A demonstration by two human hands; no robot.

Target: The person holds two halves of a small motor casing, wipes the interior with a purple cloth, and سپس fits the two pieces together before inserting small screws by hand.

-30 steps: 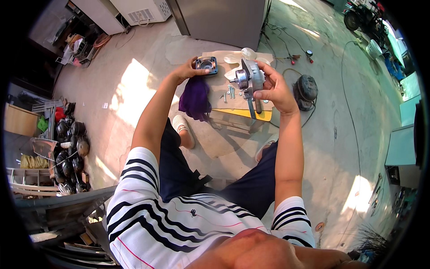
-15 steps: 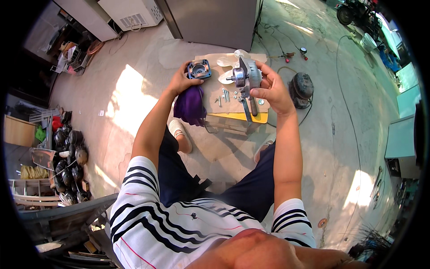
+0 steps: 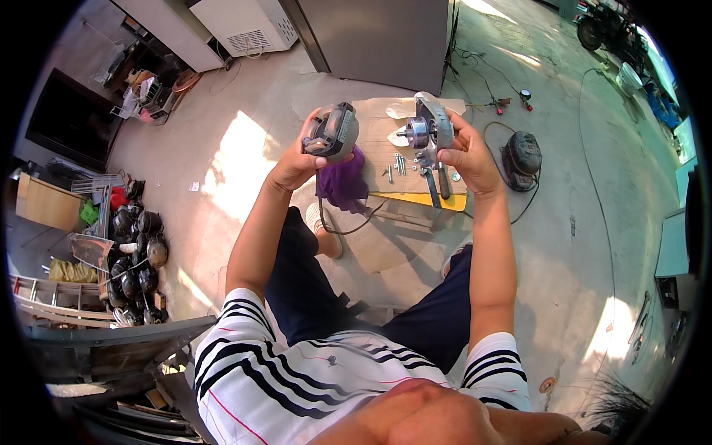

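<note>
Above the low table (image 3: 378, 169), both parts are held up in the air, one per hand, with a clear gap between them.

Left hand (image 3: 297, 165): half curled round a dark motor housing (image 3: 341, 132), thumb on its near edge, fingers at its outer left side. Housing tilted; which way its opening faces cannot be made out.

Right hand (image 3: 473, 162): curled on a grey metal end piece (image 3: 443, 127), thumb at the near side, fingers round the right side. A silver rotor (image 3: 417, 133) projects from that piece.

Key relation: the rotor's long axis runs roughly crosswise, its thin shaft pointing left toward the housing. The housing lies left of the shaft tip, at nearly the same level in view, not touching. The rotor is nearer the right hand, the housing the left. Alignment judged incomplete, given the housing's tilt.

Nearby: purple cloth (image 3: 343, 184) below the housing; loose screws (image 3: 400, 165) on the table between the hands; white fan blade (image 3: 397, 139) partly behind the rotor; black cord (image 3: 345, 232) hanging beneath the left hand, its attachment unclear.
</note>
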